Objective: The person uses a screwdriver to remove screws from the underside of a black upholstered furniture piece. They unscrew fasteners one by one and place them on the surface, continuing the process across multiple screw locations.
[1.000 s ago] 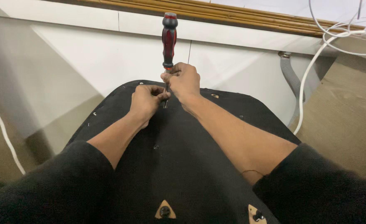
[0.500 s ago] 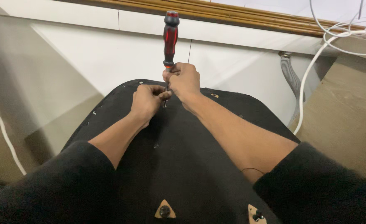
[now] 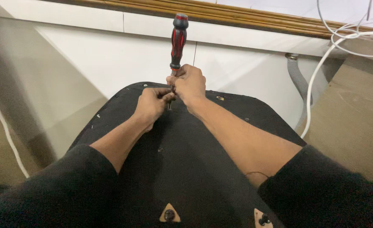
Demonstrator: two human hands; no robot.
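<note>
Both forearms reach forward over a black fabric-covered panel [image 3: 182, 169], sleeves pushed up past the elbows, and the hands meet near its far edge. The right hand [image 3: 189, 83] is clenched around the metal shaft of a screwdriver [image 3: 177, 41] just below its red-and-black handle. The left hand [image 3: 151, 102], curled into a loose fist, pinches the lower shaft where the tip meets the fabric. The screwdriver stands almost upright, long axis vertical, handle tilted slightly to the right, tip down on the panel. Just beyond the panel's curved far edge rises a white wall [image 3: 110, 55] topped by a wooden trim [image 3: 245, 19]. A grey corrugated hose [image 3: 298, 78] and white cables [image 3: 317, 71] hang to the right, well apart from the hands. Open panel surface lies on both sides of them.
</note>
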